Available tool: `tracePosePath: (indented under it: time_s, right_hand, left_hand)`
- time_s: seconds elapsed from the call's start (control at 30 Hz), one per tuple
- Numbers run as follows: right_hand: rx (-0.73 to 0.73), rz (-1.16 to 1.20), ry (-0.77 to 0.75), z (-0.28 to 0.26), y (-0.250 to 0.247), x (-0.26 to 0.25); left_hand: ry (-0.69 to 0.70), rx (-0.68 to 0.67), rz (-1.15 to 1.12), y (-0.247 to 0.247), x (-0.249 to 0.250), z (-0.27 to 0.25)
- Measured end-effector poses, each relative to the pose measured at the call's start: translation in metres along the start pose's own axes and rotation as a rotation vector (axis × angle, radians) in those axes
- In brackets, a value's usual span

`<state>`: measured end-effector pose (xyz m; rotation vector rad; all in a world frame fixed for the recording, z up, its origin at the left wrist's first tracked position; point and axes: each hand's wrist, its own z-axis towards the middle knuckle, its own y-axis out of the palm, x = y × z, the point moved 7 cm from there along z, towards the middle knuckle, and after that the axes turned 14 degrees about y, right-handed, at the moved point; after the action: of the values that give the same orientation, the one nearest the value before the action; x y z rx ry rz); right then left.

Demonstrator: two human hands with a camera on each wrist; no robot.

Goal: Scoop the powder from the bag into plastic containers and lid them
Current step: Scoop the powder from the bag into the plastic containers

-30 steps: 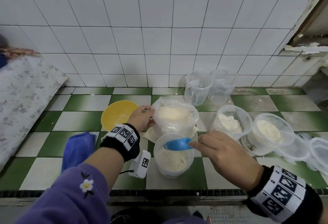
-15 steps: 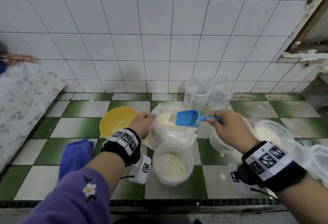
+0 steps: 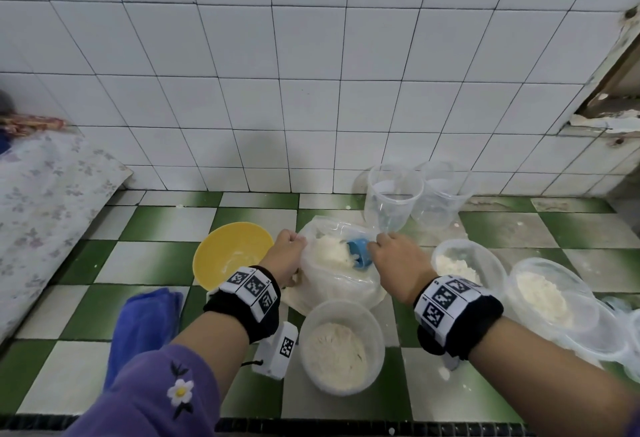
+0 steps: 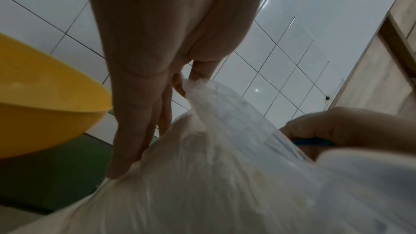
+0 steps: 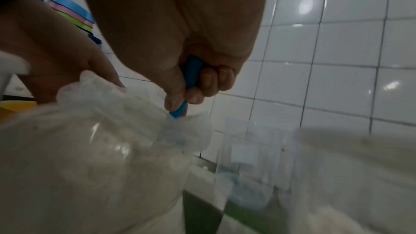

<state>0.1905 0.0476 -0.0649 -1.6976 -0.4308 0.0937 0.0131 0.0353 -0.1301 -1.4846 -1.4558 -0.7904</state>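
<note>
One bag [image 3: 341, 284], one blue scoop [image 3: 360, 256], three filled containers [image 3: 341, 343], two empty containers [image 3: 393, 199], one yellow bowl [image 3: 230, 253]

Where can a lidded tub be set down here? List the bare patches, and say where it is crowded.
Bare tiles lie behind the yellow bowl toward the wall, between the blue cloth and the floral sheet, and right of the empty tubs. It is crowded around the bag and the filled tubs.

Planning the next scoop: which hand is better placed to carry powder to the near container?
Right. The right hand already grips the scoop, which is dug into the powder in the bag. The left hand pinches the bag's rim, holding it open, just behind the container.
</note>
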Motion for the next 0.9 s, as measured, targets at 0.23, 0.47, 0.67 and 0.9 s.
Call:
tracePosePath:
  time_s: [0.23, 0.47, 0.67, 0.9]
  right_hand:
    - [0.023, 0.507, 0.114, 0.010, 0.034, 0.014]
    - [-0.092, 0.668, 0.135, 0.003, 0.036, 0.010]
    - [-0.249, 1.049, 0.245, -0.007, 0.037, 0.019]
    - [-0.209, 1.242, 0.313, -0.029, 0.024, 0.035]
  left_hand:
    - [-0.015, -0.027, 0.001, 0.001, -0.005, 0.004]
    - [0.006, -0.034, -0.108, 0.008, 0.001, -0.004]
    - [0.028, -0.022, -0.149, 0.008, -0.001, -0.008]
    - [0.042, 0.045, -0.084, -0.002, -0.003, -0.010]
